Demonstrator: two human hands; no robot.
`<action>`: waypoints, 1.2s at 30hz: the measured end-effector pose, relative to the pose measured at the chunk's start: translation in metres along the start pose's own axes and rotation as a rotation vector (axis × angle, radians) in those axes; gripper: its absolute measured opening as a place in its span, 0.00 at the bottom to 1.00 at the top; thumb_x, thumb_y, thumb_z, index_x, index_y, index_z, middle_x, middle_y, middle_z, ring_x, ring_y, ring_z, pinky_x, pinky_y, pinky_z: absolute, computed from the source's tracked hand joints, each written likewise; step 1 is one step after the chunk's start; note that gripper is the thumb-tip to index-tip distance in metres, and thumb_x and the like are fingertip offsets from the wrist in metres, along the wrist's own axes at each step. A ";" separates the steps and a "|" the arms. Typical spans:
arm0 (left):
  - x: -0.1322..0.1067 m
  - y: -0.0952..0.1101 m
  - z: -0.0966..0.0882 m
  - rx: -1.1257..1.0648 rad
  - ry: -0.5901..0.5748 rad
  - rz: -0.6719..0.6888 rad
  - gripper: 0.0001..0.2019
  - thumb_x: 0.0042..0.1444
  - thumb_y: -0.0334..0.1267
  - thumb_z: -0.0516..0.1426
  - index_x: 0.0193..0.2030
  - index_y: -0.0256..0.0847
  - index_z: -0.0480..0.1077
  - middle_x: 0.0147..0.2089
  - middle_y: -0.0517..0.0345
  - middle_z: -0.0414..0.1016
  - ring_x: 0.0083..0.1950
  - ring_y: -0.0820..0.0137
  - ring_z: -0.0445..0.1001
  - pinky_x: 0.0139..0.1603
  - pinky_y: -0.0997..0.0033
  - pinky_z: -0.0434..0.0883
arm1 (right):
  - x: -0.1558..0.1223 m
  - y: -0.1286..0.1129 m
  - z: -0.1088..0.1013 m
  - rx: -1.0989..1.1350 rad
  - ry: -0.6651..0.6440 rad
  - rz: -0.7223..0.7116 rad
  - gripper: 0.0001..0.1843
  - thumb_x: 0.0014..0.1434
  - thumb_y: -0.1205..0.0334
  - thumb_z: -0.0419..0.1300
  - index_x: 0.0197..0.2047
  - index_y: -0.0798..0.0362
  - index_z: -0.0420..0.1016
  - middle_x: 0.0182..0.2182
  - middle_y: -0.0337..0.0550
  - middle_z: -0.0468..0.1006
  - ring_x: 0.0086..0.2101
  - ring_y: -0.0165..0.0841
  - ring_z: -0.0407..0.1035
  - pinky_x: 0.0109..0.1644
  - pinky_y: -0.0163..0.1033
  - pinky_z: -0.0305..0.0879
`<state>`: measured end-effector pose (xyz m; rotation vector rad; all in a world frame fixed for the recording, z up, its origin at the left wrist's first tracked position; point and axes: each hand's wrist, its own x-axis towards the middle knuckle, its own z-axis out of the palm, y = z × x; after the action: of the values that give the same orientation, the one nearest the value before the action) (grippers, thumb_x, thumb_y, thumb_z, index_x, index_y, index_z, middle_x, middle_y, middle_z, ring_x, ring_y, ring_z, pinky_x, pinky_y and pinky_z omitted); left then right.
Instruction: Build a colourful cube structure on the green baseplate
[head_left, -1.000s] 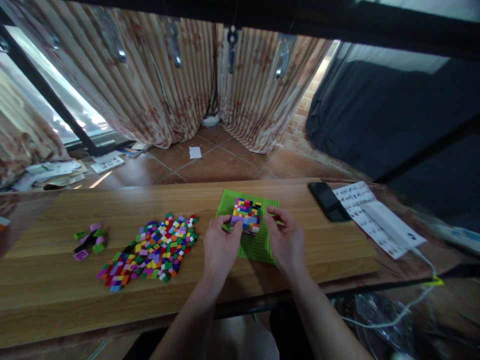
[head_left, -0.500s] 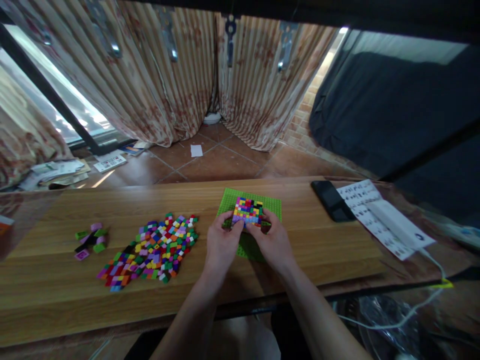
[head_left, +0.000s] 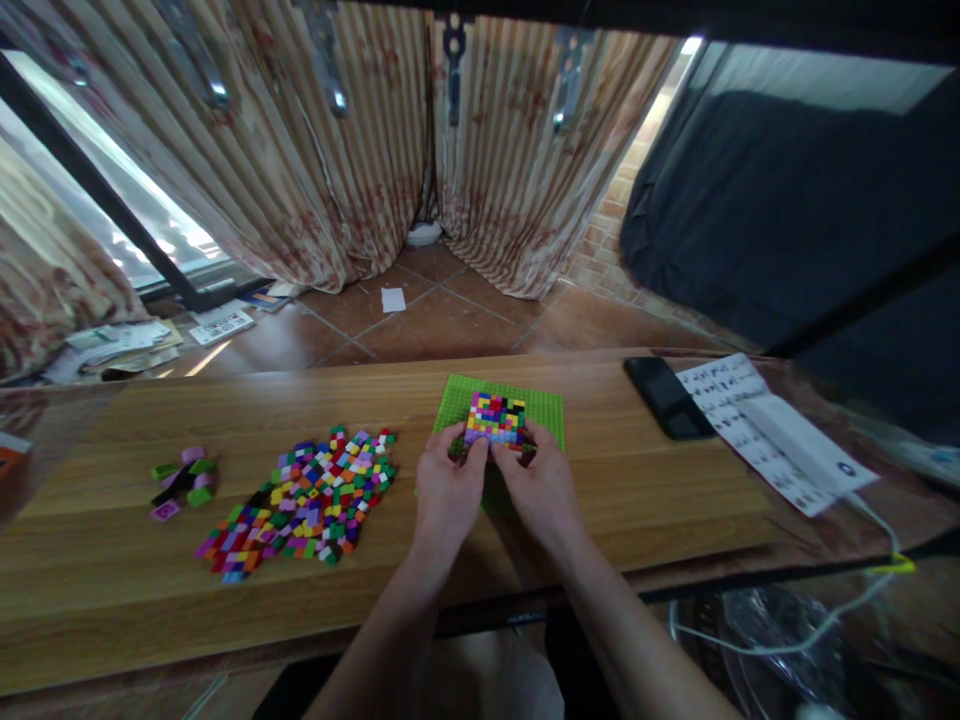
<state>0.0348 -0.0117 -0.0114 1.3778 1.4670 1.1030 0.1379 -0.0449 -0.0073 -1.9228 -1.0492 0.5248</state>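
Observation:
A block of many small coloured building bricks (head_left: 496, 418) sits over the green studded baseplate (head_left: 545, 397). My left hand (head_left: 450, 485) grips the block's left side, thumb at its near edge and fingers along the side. From the right, my right hand (head_left: 540, 485) holds the same block, its thumb also at the near edge. Both hands are closed on it, with the thumb tips close together. Whether the block is pressed onto the baseplate or held just above it, I cannot tell. My hands hide the baseplate's near part.
A wide pile of loose coloured bricks (head_left: 311, 495) lies left on the wooden table (head_left: 337, 620). Farther left are several larger green, pink and black bricks (head_left: 182, 482). A black phone (head_left: 667, 398) and a printed sheet (head_left: 772, 430) with a white cable (head_left: 874, 520) are at the right.
Both hands stay on the brick block, with hardly any movement. The camera view has shifted slightly.

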 end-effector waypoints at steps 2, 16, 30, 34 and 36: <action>0.000 0.000 0.000 0.021 -0.004 0.004 0.14 0.52 0.39 0.61 0.44 0.34 0.76 0.42 0.48 0.78 0.40 0.66 0.76 0.42 0.68 0.71 | 0.000 0.000 0.001 -0.007 0.006 -0.004 0.31 0.55 0.51 0.59 0.58 0.61 0.69 0.49 0.57 0.76 0.46 0.44 0.73 0.52 0.50 0.67; -0.007 0.002 -0.011 -0.030 -0.100 -0.024 0.20 0.61 0.50 0.48 0.33 0.37 0.74 0.26 0.56 0.75 0.26 0.70 0.72 0.26 0.74 0.66 | 0.014 0.013 -0.017 0.188 -0.149 -0.047 0.30 0.64 0.40 0.45 0.38 0.56 0.78 0.33 0.47 0.82 0.35 0.38 0.74 0.38 0.37 0.66; -0.058 0.013 -0.033 0.008 -0.101 -0.154 0.25 0.59 0.52 0.50 0.52 0.33 0.71 0.42 0.45 0.78 0.29 0.65 0.77 0.27 0.69 0.69 | 0.017 0.044 -0.012 0.255 -0.150 -0.062 0.38 0.61 0.34 0.40 0.34 0.56 0.79 0.29 0.52 0.81 0.30 0.38 0.74 0.33 0.38 0.66; -0.109 0.056 -0.073 -0.042 -0.017 -0.018 0.23 0.51 0.51 0.59 0.47 0.35 0.73 0.34 0.51 0.77 0.28 0.67 0.74 0.28 0.69 0.70 | 0.024 0.052 -0.011 0.326 -0.174 -0.048 0.41 0.57 0.29 0.40 0.36 0.57 0.78 0.25 0.50 0.80 0.25 0.37 0.73 0.30 0.39 0.69; -0.151 0.085 -0.100 -0.058 -0.012 0.098 0.19 0.52 0.50 0.60 0.46 0.41 0.75 0.32 0.54 0.77 0.32 0.65 0.75 0.33 0.67 0.72 | 0.025 0.052 -0.011 0.368 -0.183 -0.041 0.42 0.55 0.27 0.40 0.35 0.57 0.77 0.23 0.48 0.79 0.23 0.37 0.73 0.29 0.40 0.70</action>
<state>-0.0275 -0.1668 0.0975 1.4255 1.3605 1.1875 0.1843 -0.0437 -0.0438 -1.5482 -1.0225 0.8220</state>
